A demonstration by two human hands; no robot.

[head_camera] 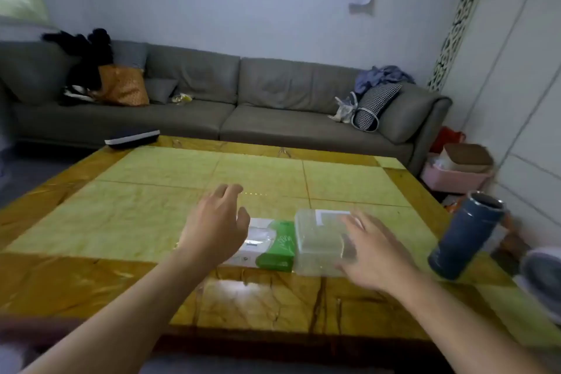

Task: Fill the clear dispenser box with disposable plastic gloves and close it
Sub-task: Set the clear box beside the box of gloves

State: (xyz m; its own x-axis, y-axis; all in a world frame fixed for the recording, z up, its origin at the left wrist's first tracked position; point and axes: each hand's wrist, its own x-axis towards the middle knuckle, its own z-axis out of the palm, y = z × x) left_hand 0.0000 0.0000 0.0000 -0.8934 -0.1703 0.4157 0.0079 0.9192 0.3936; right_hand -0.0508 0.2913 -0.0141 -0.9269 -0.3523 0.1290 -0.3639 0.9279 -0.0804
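A clear plastic dispenser box (321, 240) lies on the yellow-green table (151, 209), its lid down with a white-framed slot on top. Directly to its left lies a green and white pack of disposable gloves (273, 247). My left hand (214, 228) hovers over the left end of the pack, fingers spread and relaxed, holding nothing. My right hand (376, 255) hangs over the right side of the clear box with straight fingers; whether it touches the box is unclear.
A dark blue tumbler (466, 237) stands near the table's right edge, close to my right hand. A flat dark device (132, 138) lies at the far left corner. A grey sofa (230, 100) runs behind the table. A pink basket (455, 177) sits on the floor right.
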